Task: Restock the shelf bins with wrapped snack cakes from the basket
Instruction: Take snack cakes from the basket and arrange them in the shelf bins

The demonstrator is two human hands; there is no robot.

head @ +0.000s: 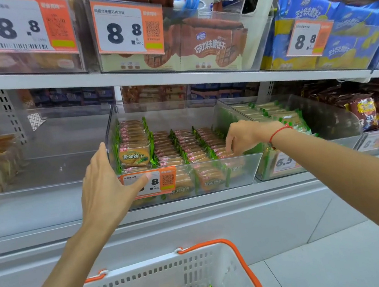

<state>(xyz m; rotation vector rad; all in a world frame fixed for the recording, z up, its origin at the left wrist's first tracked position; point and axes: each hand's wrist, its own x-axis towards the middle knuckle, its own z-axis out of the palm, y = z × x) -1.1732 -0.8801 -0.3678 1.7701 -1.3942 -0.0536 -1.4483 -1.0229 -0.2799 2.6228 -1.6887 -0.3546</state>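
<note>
The clear plastic bin is braced by the open left hand; green-edged wrapped cakes, rowed front-to-back inside, are pinched by the nearer right hand.

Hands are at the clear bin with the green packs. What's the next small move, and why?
Probably seat the pack under the right hand into the right-most row, then reach down to the basket. The left hand braces the bin corner, and that row's front looks unfilled.

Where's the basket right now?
In the head view the white basket with orange handles sits bottom centre, below the shelf ledge and between both forearms, directly under the clear bin of green-wrapped packs.
</note>
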